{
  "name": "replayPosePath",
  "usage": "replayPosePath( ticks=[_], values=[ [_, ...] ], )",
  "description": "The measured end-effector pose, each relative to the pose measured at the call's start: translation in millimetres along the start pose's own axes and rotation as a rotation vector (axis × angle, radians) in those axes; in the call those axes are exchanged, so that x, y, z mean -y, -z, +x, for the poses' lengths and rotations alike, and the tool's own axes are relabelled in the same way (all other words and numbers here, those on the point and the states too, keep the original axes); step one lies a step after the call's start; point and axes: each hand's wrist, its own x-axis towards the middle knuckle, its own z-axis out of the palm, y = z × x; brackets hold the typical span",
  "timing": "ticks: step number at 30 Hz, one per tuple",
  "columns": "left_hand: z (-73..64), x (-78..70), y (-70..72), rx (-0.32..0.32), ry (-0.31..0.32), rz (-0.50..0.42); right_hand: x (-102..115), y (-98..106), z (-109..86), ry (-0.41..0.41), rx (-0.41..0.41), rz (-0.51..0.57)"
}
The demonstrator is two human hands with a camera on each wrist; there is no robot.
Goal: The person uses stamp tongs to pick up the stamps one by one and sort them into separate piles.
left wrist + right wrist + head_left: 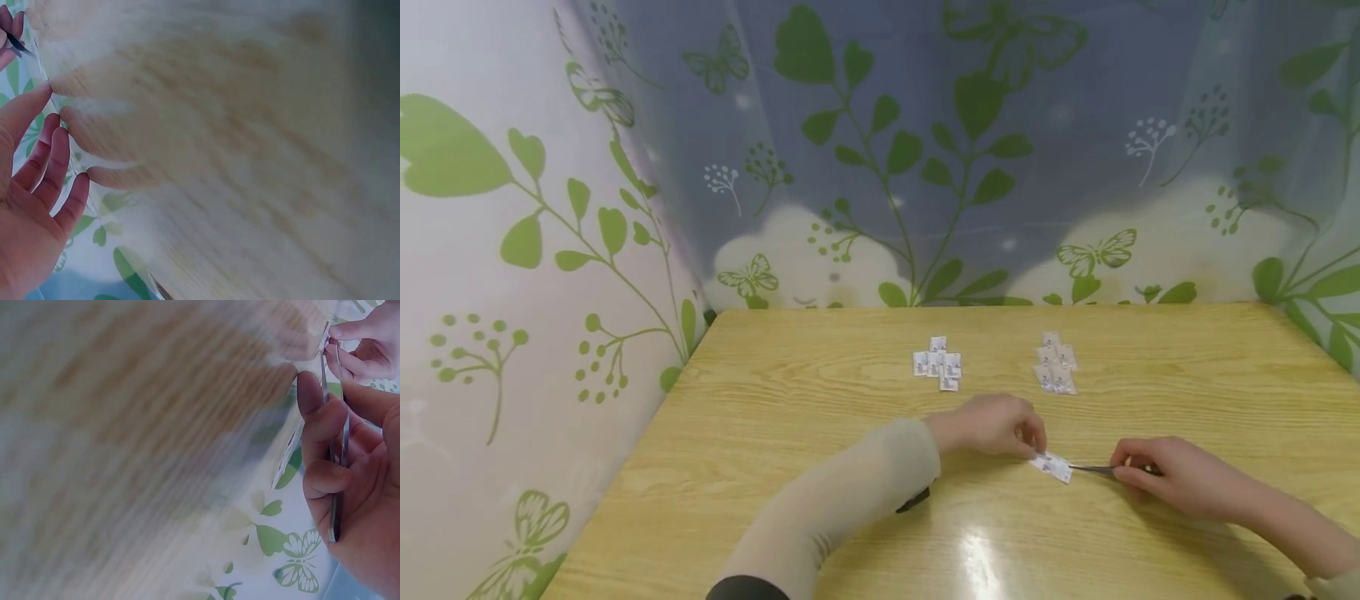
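Note:
In the head view a small white printed packet (1054, 467) lies on the wooden table. My left hand (1000, 425) reaches over from the left, its fingertips resting at the packet's upper left corner. From the right, my right hand (1180, 475) holds a pair of tweezers (1093, 469), whose tips meet the packet's right part. The right wrist view shows the metal tweezers (337, 481) lying along the palm, between thumb and curled fingers. Seen from the left wrist, the left hand (37, 194) has its thumb and fingers spread, tips down on the table.
Farther back stand two flat groups of small packets: several white ones (936, 364) at the middle and several beige ones (1057, 364) to the right. The wooden table (760, 442) ends at a leaf-patterned cloth (865, 200) behind and on the left.

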Motion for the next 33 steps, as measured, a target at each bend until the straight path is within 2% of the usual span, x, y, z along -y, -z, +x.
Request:
replayPosePath(
  ticks=[5, 12, 21, 30, 33],
  values=[
    [0.6, -0.1, -0.7, 0.008, 0.002, -0.013, 2.6, 1.3, 4.5, -0.063, -0.008, -0.077],
    [2.1, -1.3, -1.5, 0.021, 0.034, 0.005, 3.3, 3.5, 6.4, -0.1, -0.028, -0.114],
    [1.8, -1.3, 1.0, 0.017, 0.037, 0.022, -0.7, 1.6, 8.9, -0.045, 0.057, 0.071],
    [0.7, -3.5, 2.6, 0.031, 0.04, 0.017, 1.9, 1.4, 10.1, -0.059, 0.126, 0.212],
    [1.1, -3.1, 2.1, 0.031, 0.038, 0.017, 1.9, 1.2, 10.4, -0.068, 0.132, 0.217]
  ],
)
